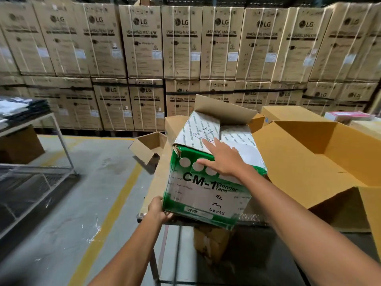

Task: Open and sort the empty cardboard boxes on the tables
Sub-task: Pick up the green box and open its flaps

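Steadying the green-and-white box (206,195) at the near left corner of the counter (257,222), tilted and hanging partly past the edge. Left grip (158,209) curled under the bottom left corner, holding it from below. Right grip (222,159) wide, fingers straight and spread flat over the top front edge, pressing rather than clasping.

Far flap (224,110) standing up; the other top flaps lying down under the palm. Just to the right, touching or nearly so, a large open brown box (309,162); behind to the left, a smaller open box (148,147).

Probably light, going by the task's word "empty", and stiff enough in its walls to lift by two corners. Looks glossy and taped over, so likely slick under a flat palm. Top left corner (177,149) torn and crushed: best avoided. Better taken by the bottom edge and a firm side wall than by loose flaps, which would likely bend and let it swing.
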Demonstrator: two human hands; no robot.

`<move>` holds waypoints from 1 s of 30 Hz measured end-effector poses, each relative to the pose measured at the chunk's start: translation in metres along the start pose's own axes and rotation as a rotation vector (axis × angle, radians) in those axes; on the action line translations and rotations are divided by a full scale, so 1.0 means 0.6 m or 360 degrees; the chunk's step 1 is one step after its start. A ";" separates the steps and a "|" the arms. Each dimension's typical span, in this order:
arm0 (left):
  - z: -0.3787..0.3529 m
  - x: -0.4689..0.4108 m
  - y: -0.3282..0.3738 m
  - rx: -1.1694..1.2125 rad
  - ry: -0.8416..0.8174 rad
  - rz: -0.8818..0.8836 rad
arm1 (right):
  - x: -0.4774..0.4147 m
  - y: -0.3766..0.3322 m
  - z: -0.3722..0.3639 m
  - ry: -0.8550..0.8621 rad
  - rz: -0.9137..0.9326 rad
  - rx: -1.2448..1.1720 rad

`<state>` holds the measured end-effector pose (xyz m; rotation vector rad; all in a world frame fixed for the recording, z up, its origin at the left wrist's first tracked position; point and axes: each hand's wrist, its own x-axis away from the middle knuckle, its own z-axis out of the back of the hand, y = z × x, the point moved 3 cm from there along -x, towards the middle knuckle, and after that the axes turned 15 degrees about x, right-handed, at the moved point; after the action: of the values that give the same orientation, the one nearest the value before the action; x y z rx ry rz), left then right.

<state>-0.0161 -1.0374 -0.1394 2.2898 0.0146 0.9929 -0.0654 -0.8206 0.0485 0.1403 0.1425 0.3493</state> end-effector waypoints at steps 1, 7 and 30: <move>-0.008 0.006 -0.001 -0.0048 -0.0018 -0.0011 | 0.004 0.003 -0.004 0.0021 0.0031 0.0013; -0.106 0.056 0.097 -0.0322 -0.0167 -0.0653 | 0.012 -0.037 -0.007 -0.0016 0.0254 0.0083; -0.378 0.069 0.149 -0.3132 -0.0643 -0.1736 | -0.006 0.045 -0.030 -0.0029 -0.0134 -0.0144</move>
<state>-0.1570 -0.9741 0.0540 0.3438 0.0675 -0.2353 -0.0806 -0.7948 0.0355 0.0479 0.1142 0.2703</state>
